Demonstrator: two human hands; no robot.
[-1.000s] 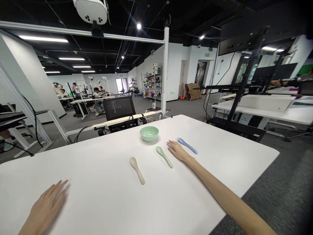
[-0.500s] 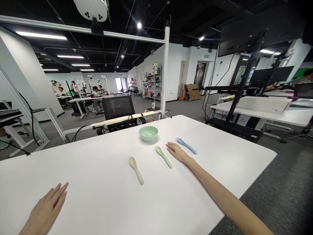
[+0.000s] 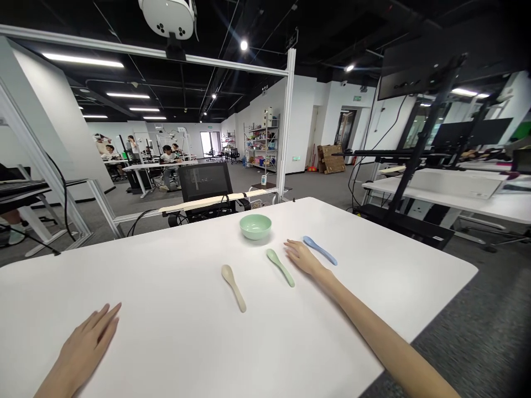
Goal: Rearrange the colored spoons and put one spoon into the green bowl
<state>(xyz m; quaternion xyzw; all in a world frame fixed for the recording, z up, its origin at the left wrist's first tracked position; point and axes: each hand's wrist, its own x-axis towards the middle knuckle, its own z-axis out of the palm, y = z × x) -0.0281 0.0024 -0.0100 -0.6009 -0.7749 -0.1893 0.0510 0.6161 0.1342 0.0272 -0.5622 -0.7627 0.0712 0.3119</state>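
Note:
My right hand (image 3: 301,256) lies palm down on the white table (image 3: 174,320), fingers stretched out, between a green spoon (image 3: 281,268) on its left and a blue spoon (image 3: 319,250) on its right. It holds neither one. Just beyond its fingertips stands a light green bowl (image 3: 255,227), upright, with nothing visible inside. A beige spoon (image 3: 234,288) rests farther left, its handle pointing toward me. At the lower left, my left hand (image 3: 88,340) is flat on the tabletop with straight fingers, apart from every object.
A metal frame post (image 3: 287,121) rises behind the table's far edge, near an office chair (image 3: 205,182). On the right stand a black monitor stand (image 3: 415,143) and another white desk (image 3: 448,190). Several people sit or stand at desks in the far left background.
The whole view has shifted slightly, so things appear a little farther right. Both hands, the bowl and the spoons keep their places on the table.

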